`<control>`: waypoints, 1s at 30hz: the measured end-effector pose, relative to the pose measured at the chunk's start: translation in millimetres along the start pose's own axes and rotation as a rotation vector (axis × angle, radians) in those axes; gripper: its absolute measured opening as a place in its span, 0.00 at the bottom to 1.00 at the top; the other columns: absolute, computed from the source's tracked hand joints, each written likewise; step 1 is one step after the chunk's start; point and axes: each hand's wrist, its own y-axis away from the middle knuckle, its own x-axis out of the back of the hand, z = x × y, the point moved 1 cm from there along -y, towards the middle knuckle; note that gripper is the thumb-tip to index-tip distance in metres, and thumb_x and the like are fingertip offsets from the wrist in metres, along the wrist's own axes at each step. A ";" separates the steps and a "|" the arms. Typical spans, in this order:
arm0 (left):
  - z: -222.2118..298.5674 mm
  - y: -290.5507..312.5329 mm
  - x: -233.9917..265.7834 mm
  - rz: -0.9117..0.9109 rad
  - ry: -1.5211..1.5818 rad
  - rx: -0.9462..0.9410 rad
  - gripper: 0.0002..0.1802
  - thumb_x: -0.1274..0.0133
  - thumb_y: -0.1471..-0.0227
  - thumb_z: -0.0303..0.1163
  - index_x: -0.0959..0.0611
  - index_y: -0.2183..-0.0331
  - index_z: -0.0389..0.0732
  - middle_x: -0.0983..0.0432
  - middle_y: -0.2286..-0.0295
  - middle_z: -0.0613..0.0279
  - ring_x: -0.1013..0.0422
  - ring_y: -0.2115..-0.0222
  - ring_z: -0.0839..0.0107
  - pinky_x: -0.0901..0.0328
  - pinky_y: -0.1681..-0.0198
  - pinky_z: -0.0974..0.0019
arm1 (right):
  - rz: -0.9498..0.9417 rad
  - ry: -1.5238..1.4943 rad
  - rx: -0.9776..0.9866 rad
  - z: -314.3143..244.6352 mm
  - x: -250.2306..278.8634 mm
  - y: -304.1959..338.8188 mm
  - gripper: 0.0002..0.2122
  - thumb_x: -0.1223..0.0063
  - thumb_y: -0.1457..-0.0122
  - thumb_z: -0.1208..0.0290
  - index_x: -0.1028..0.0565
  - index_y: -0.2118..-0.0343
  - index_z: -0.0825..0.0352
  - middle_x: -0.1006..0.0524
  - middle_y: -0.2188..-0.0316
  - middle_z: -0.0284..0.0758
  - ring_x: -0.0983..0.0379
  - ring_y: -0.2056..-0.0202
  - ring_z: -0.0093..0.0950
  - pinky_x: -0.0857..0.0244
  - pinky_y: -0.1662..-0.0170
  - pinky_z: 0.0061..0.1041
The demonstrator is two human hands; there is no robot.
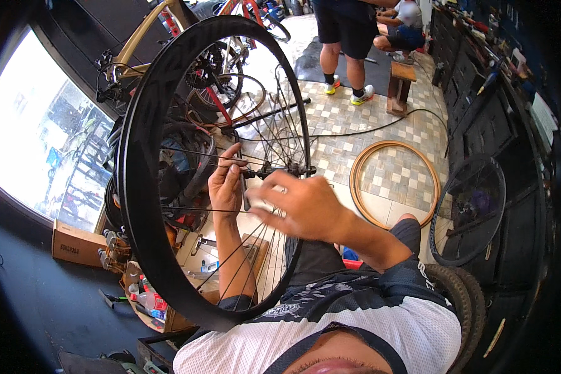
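A bicycle wheel with a deep black rim stands upright in front of me, its dark spokes running to the hub. My left hand is raised among the spokes, thumb and fingers closed together beside the near end of the hub. What they pinch is too small and dark to name. Just right of it, my right hand is held in front of the spokes close to the hub, fingers bent. Motion smears those fingertips, so whether they grip anything does not show.
Two tan-edged tyres lie on the tiled floor, with another black wheel against dark cabinets at right. Bicycles stand at far left. A person stands ahead near a wooden stool; another crouches beyond. A cardboard box sits left.
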 end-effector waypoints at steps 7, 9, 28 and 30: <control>3.1 0.0 -13.9 -0.061 -0.062 -0.104 0.11 0.45 0.32 0.30 0.14 0.60 0.31 0.30 0.38 0.46 0.32 0.44 0.66 0.38 0.44 0.62 | -0.204 0.404 -0.133 58.1 6.6 21.7 0.12 0.38 0.39 0.62 0.23 0.56 0.59 0.23 0.67 0.33 0.16 0.73 0.36 0.24 0.76 0.35; 1.8 -0.4 -12.8 -0.058 -0.064 -0.084 0.11 0.45 0.33 0.29 0.14 0.60 0.30 0.30 0.39 0.46 0.32 0.44 0.66 0.37 0.44 0.62 | -0.240 0.422 -0.101 66.9 2.7 23.3 0.10 0.41 0.39 0.68 0.24 0.55 0.59 0.23 0.68 0.34 0.16 0.73 0.36 0.24 0.76 0.35; 145.5 -61.6 -66.4 -0.249 -0.351 -0.364 0.35 0.47 0.32 0.51 0.28 0.35 0.38 0.29 0.39 0.49 0.29 0.42 0.62 0.34 0.39 0.56 | -0.331 0.304 0.020 76.4 9.0 18.8 0.09 0.38 0.39 0.62 0.24 0.59 0.56 0.23 0.68 0.34 0.19 0.74 0.38 0.26 0.74 0.39; 162.9 -55.1 -90.3 -0.278 -0.321 -0.267 0.35 0.46 0.33 0.52 0.27 0.36 0.39 0.28 0.40 0.50 0.29 0.42 0.62 0.34 0.40 0.56 | -0.331 0.288 0.060 73.0 7.8 14.3 0.11 0.36 0.39 0.59 0.24 0.59 0.56 0.23 0.68 0.34 0.19 0.73 0.38 0.26 0.74 0.39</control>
